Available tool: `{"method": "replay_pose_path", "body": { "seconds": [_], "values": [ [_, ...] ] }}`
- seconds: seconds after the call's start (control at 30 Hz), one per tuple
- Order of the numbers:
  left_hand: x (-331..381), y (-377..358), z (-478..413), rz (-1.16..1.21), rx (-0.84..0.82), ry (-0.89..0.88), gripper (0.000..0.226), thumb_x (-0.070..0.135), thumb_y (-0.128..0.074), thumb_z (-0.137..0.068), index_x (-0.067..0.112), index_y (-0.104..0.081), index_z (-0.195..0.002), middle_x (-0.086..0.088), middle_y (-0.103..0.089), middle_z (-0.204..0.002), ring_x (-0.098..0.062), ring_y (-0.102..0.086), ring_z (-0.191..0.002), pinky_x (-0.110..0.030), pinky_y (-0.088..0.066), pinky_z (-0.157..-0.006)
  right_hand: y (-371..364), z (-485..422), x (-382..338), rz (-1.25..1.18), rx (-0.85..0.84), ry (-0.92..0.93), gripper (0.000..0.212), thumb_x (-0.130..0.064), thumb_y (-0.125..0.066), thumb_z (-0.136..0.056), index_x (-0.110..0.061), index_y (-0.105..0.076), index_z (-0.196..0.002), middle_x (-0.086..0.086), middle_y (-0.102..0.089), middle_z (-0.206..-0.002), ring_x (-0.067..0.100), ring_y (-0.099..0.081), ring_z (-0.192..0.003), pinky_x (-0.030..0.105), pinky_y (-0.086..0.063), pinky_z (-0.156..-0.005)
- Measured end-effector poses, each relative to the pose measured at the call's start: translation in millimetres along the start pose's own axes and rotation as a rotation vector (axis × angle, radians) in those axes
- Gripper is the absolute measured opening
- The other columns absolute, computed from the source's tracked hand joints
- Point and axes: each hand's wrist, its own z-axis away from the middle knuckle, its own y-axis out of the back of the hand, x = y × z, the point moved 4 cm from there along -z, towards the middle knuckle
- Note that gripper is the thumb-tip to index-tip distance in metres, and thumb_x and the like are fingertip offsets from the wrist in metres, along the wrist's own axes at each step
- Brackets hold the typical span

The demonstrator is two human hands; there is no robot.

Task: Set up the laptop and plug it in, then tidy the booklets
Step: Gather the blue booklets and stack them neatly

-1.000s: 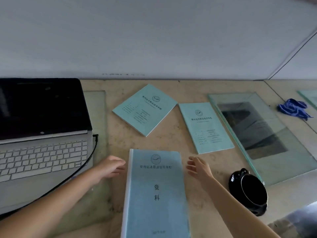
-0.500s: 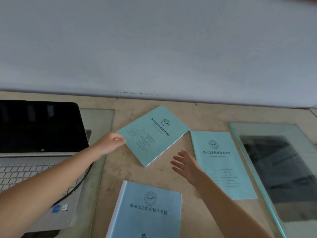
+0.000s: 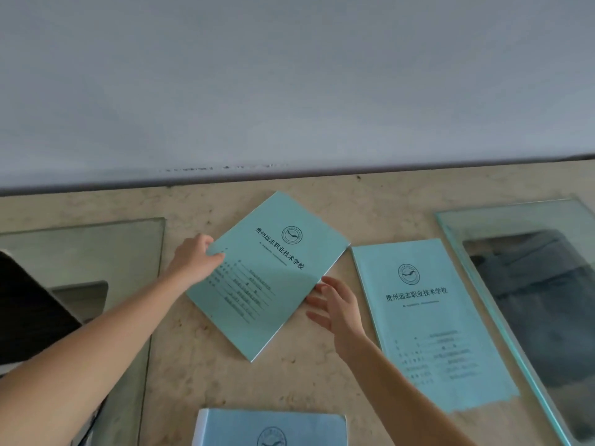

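I see a beige stone table (image 3: 180, 365) under a plain grey wall (image 3: 289, 85). One glass sheet (image 3: 135, 239) lies left of my grip, another glass pane (image 3: 528, 284) far right.

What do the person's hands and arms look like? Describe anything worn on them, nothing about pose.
Both arms are bare from the frame edge to the fingertips: no sleeves, gloves, watch, bracelet or rings show on the left hand or the right hand. The fingernails look short and unpainted, though the picture is too soft to be sure. No markings or cables are on either forearm.
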Motion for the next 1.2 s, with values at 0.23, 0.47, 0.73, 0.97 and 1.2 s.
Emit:
{"method": "replay_pose_path", "body": {
  "seconds": [0.23, 0.47, 0.73, 0.97, 1.2],
  "values": [
    [-8, -10, -9, -0.068, -0.054, 0.103, 0.072, 0.053, -0.062, -0.067, 0.012, -0.049, -0.125, -0.01, -0.057, -0.114, -0.03, -0.055, -0.106, -0.042, -0.051, -0.087, 0, 9, 5, -0.031, -0.057, -0.008, 0.025, -0.011, -0.051, -0.087, -0.019, -0.06, -0.108, 0.001, -0.068, -0.101, 0.014, -0.065, -0.098, 0.042, -0.057, -0.084],
    [31, 9, 52, 0.513, -0.238, 0.065, 0.021, 0.015, -0.061, -0.088, 0.004, -0.063, -0.106, -0.016, -0.068, -0.105, -0.034, -0.065, -0.1, -0.039, -0.05, -0.084, -6, 10, -4, -0.138, -0.129, -0.141, 0.042, -0.024, -0.058, -0.085, -0.029, -0.048, -0.126, -0.004, -0.057, -0.12, 0.014, -0.049, -0.118, 0.045, -0.05, -0.085],
    [79, 60, 176, 0.833, -0.444, -0.061, 0.015, 0.015, -0.057, -0.088, 0.012, -0.066, -0.1, -0.008, -0.074, -0.084, -0.022, -0.071, -0.068, -0.032, -0.056, -0.062, 10, 69, -10, -0.168, -0.295, -0.278, 0.031, -0.041, -0.054, -0.088, -0.018, -0.059, -0.108, 0.003, -0.061, -0.09, 0.018, -0.06, -0.081, 0.032, -0.051, -0.065],
    [61, 71, 257, 0.721, -0.601, -0.227, 0.052, 0.016, -0.069, -0.074, 0.02, -0.056, -0.125, -0.008, -0.068, -0.118, -0.025, -0.064, -0.107, -0.037, -0.055, -0.085, 43, 122, -26, -0.176, -0.358, -0.141, 0.031, -0.03, -0.045, -0.09, -0.008, -0.064, -0.101, 0.008, -0.072, -0.079, 0.022, -0.069, -0.07, 0.03, -0.053, -0.065],
    [-19, 8, 288, 0.554, -0.555, -0.041, 0.034, 0.026, -0.053, -0.093, 0.019, -0.053, -0.126, -0.003, -0.066, -0.118, -0.023, -0.065, -0.102, -0.037, -0.054, -0.087, 85, 152, 40, -0.002, -0.38, -0.136, 0.039, 0.007, -0.038, -0.086, -0.01, -0.056, -0.117, 0.016, -0.068, -0.107, 0.033, -0.065, -0.09, 0.043, -0.057, -0.077]
  ]
}}
